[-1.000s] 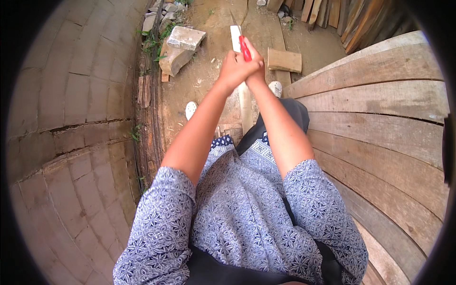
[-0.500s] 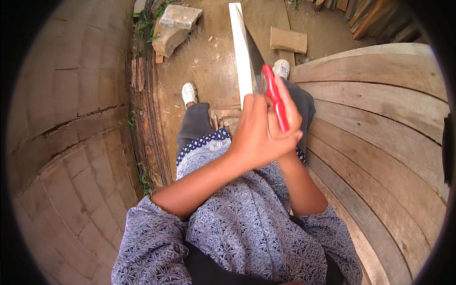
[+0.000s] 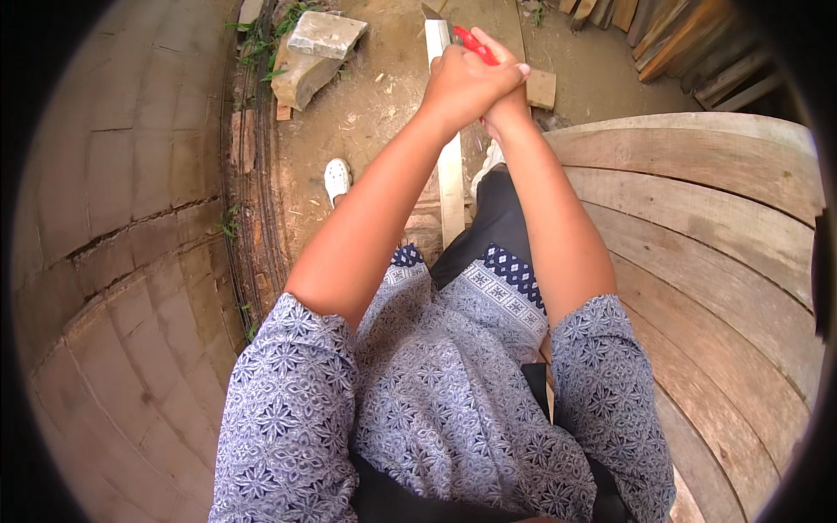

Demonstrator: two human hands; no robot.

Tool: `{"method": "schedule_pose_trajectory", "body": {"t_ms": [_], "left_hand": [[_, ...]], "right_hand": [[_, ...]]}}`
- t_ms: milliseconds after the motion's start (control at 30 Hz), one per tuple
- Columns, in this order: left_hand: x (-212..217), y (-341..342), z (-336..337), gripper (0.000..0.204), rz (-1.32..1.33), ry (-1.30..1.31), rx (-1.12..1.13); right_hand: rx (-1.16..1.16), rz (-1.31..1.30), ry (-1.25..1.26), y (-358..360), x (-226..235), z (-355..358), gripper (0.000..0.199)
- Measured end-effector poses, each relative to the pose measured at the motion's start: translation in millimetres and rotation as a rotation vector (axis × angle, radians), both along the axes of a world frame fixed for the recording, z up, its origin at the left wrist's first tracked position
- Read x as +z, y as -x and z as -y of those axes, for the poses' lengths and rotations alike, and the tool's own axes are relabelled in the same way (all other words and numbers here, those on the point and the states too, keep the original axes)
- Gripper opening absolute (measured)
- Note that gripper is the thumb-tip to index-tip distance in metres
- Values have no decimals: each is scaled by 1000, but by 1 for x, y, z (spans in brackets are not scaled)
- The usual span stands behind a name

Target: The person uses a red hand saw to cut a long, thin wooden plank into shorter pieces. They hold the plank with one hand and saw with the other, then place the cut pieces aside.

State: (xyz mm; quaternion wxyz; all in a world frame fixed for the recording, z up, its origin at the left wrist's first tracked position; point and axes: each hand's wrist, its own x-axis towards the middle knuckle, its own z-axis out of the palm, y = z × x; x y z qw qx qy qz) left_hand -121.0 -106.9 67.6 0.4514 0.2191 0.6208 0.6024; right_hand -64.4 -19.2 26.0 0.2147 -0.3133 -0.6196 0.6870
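Observation:
Both of my hands are clasped together around the red handle of a handsaw (image 3: 476, 47), well out in front of me. My left hand (image 3: 460, 85) overlaps my right hand (image 3: 507, 98), and the fingers of both are closed. Only a small dark bit of the blade shows beyond the handle; my hands hide the rest. Under the saw a long, narrow pale wooden strip (image 3: 452, 179) runs away from me between my legs. My hands cover its middle, so I cannot tell where the teeth meet it.
A block wall (image 3: 131, 218) rises on the left. On the right stands a wall of horizontal planks (image 3: 689, 200). Two stone blocks (image 3: 324, 37) lie at the far left, and a short wooden block (image 3: 541, 88) sits beyond my right foot. Stacked boards (image 3: 671, 35) fill the far right corner.
My two hands have pushed the saw away from me along the strip, and my arms are now stretched out. My right leg has shifted inward toward the strip.

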Motion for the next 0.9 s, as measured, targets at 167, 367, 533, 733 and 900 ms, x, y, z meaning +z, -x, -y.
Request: {"method": "schedule_pose_trajectory", "body": {"t_ms": [167,367,533,733,900], "left_hand": [[-40,-57,46,68,-352,26,513],[-98,-138,119,85,-576,349,136],[-106,-146,128,95,-415,293,-37],[-119,-165,144,98,-272,289,-327],[-126,-170,158,96,-217,174,-305]], "right_hand": [[-89,198,-310,29,1,0,60],[73,364,-183,96,43,0,31],[142,419,129,152,57,-65,13],[261,383,425,203,73,-117,31],[292,489,304,242,52,-125,38]]}}
